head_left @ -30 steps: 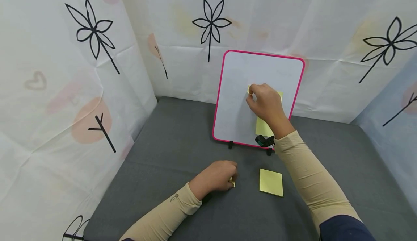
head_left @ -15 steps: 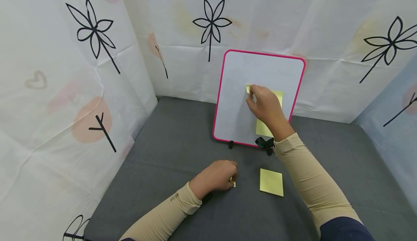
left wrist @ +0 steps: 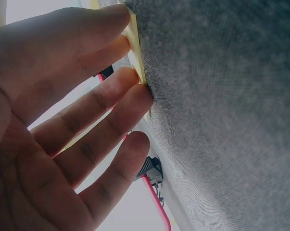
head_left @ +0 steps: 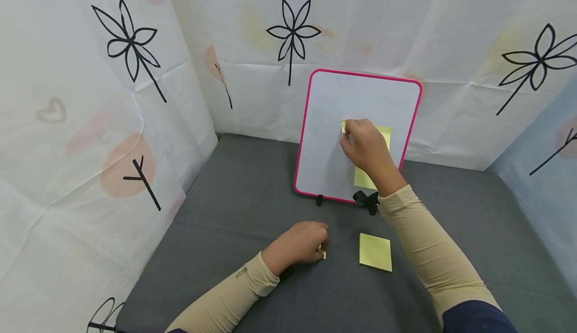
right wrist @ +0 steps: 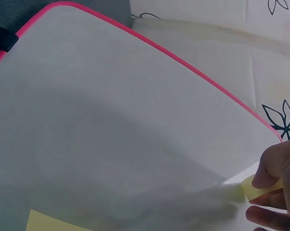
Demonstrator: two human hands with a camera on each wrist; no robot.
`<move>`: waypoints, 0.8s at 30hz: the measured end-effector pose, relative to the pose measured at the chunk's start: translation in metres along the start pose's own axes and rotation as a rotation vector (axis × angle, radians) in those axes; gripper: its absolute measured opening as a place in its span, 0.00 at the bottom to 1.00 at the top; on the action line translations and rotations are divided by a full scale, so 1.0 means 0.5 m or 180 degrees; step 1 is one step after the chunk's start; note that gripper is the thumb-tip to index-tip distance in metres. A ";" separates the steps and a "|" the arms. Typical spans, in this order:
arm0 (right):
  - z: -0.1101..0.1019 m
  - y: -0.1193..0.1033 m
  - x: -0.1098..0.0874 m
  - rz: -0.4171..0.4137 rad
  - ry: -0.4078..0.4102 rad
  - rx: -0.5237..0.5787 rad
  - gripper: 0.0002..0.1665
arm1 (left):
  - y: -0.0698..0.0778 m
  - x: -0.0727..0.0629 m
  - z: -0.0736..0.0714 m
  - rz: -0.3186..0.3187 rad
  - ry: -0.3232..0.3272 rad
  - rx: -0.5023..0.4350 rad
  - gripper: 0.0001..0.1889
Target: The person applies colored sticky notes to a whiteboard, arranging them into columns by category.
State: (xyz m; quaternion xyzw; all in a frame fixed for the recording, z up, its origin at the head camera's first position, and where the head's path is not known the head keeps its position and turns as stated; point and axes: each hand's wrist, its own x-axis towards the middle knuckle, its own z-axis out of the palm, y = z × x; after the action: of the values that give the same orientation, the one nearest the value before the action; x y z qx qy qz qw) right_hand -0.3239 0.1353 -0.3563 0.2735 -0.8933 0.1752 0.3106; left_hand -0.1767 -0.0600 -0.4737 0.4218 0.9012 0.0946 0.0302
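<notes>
My right hand (head_left: pixel 367 145) pinches a small yellow sticky note (head_left: pixel 344 126) between thumb and fingers, against or close to the face of a pink-framed whiteboard (head_left: pixel 331 97). In the right wrist view, that hand shows at the right edge with the note (right wrist: pixel 253 190) partly covered by the thumb. Low on the grey table, my left hand (head_left: pixel 299 243) holds a pale yellow pad of sticky notes (left wrist: pixel 135 53) between thumb and fingertips, its edge close to the cloth. Most of that pad is hidden from above. Yellow paper (head_left: pixel 364 178) sticks to the board, partly behind the right hand.
A square yellow sticky-note pad (head_left: pixel 375 252) lies on the grey tabletop (head_left: pixel 252 188) right of the left hand. Black feet (head_left: pixel 319 200) support the board's lower edge. A white printed cloth (head_left: pixel 252 97) stands behind the table.
The right hand has shifted very slightly downward at the board while keeping its pinch on the note. The left hand has not visibly moved.
</notes>
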 end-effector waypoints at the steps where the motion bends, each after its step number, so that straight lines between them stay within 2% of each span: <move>1: 0.001 0.000 -0.002 -0.0008 0.0016 -0.0058 0.05 | 0.000 0.000 0.000 -0.0004 -0.0009 -0.0002 0.04; 5: 0.004 0.002 -0.008 -0.0058 0.0085 -0.0286 0.05 | 0.001 0.003 0.001 0.0000 -0.0018 0.0007 0.04; 15: 0.013 0.004 -0.012 -0.0045 0.0185 -0.0478 0.05 | 0.001 0.007 0.006 0.0024 0.0043 0.0034 0.05; 18: 0.012 0.001 -0.012 0.0003 0.0090 -0.0528 0.04 | 0.001 0.007 0.006 0.0018 0.0043 -0.0005 0.05; 24: 0.008 -0.004 -0.011 0.0108 -0.0229 -0.0698 0.18 | 0.003 0.008 0.004 0.0008 0.0038 -0.0028 0.05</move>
State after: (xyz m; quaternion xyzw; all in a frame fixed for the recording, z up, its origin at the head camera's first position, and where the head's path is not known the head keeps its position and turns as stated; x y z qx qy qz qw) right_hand -0.3207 0.1337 -0.3626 0.2288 -0.9222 0.0719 0.3034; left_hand -0.1778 -0.0557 -0.4752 0.4222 0.9004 0.1011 0.0266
